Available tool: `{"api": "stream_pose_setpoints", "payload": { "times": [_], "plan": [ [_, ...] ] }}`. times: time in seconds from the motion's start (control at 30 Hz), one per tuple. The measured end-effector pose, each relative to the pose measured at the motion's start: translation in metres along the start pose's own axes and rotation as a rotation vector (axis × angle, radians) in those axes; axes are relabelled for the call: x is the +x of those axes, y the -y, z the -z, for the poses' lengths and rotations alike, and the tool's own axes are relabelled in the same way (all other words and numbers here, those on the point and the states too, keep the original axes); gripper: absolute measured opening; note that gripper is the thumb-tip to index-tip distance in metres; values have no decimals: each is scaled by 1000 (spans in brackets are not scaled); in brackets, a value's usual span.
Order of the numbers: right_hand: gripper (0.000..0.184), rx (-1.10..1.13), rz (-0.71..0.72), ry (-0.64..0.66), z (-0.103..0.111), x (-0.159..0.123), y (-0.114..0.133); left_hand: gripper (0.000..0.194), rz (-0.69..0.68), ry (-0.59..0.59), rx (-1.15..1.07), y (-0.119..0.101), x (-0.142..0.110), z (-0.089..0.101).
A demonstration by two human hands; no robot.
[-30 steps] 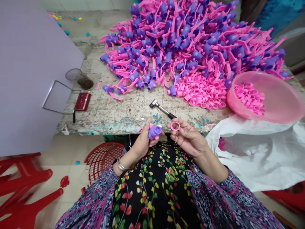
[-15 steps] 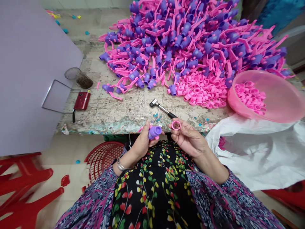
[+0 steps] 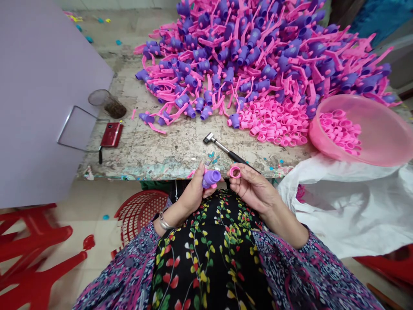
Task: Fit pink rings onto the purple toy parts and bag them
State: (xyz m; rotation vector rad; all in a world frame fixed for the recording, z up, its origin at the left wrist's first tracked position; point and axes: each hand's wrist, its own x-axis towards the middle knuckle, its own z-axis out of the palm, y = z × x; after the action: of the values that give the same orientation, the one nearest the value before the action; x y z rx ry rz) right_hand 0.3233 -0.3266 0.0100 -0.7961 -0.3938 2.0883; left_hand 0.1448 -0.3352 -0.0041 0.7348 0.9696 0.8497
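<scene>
My left hand (image 3: 192, 192) is closed around a purple plastic tube piece with a pink part (image 3: 210, 178), its open end pointing right. My right hand (image 3: 254, 188) pinches a small pink ring (image 3: 235, 172) between thumb and fingers, a short gap from the tube's mouth. Both hands hover over my lap, just below the table's front edge. A small hammer (image 3: 226, 148) lies on the table right behind my hands.
A large heap of pink-and-purple pieces (image 3: 258, 56) covers the worn table (image 3: 155, 150). Loose pink rings (image 3: 274, 122) lie beside a pink basin (image 3: 380, 137) holding more. A red phone (image 3: 111, 134) and a mesh cup (image 3: 106, 104) sit left. Red plastic stools (image 3: 35, 254), a red basket (image 3: 138, 213) and a white sack (image 3: 348, 206) surround me.
My right hand has carried the pink ring slightly left, closer to the purple tube's open end. My left hand has stayed nearly still.
</scene>
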Motion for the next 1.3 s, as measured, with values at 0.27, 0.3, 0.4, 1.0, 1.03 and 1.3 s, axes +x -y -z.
{"api": "stream_pose_setpoints", "payload": {
  "times": [0.27, 0.3, 0.4, 1.0, 1.03, 1.3],
  "plan": [
    [27, -12, 10, 4, -3, -3, 0, 69, -13, -14, 18, 3, 0, -1],
    [28, -10, 6, 0, -3, -3, 0, 68, -18, -18, 22, 4, -1, 0],
    [32, -16, -10, -9, -4, -4, 0, 67, -18, -36, 34, 6, -1, 1],
    [26, -122, 41, 9, -3, -4, -1, 63, 116, 23, 72, 3, -4, 1],
    [26, -131, 45, 8, -2, -4, -1, 63, 117, 29, 87, 3, -4, 1],
    [26, -184, 73, -17, -1, -3, -1, 60, 79, 114, 164, 5, -1, 5]
  ]
}}
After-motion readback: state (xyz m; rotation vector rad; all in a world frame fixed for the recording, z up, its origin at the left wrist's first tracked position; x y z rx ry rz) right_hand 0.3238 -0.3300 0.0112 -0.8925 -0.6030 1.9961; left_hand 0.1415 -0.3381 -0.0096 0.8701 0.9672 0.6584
